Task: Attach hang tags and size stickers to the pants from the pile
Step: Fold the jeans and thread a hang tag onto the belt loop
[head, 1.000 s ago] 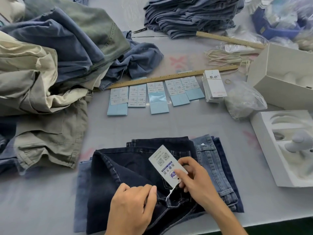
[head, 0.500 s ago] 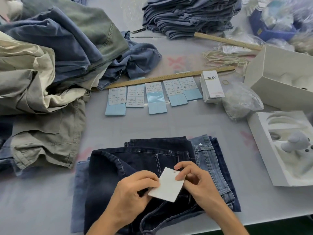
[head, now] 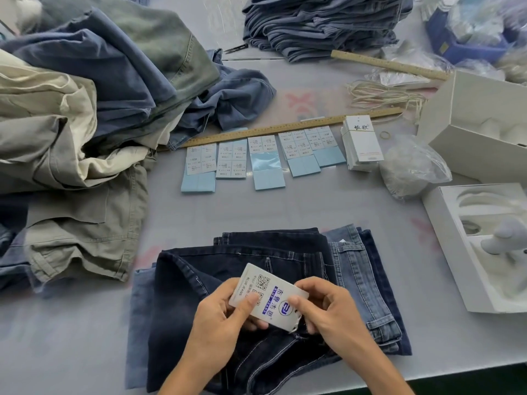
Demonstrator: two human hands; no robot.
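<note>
Both hands (head: 273, 315) pinch hang tag (head: 266, 295) over jeans (head: 182, 303).

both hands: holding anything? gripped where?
Yes, both hold the hang tag: left hand pinches its lower-left edge, right hand its right end near the string hole.

Both forearms are bare right down to the bottom edge of the view, no sleeves showing at all. The left hand (head: 225, 315) and right hand (head: 330, 309) have no gloves, rings, watch or wristbands on them. Nails look short and plain, unpainted as far as I can see.
</note>
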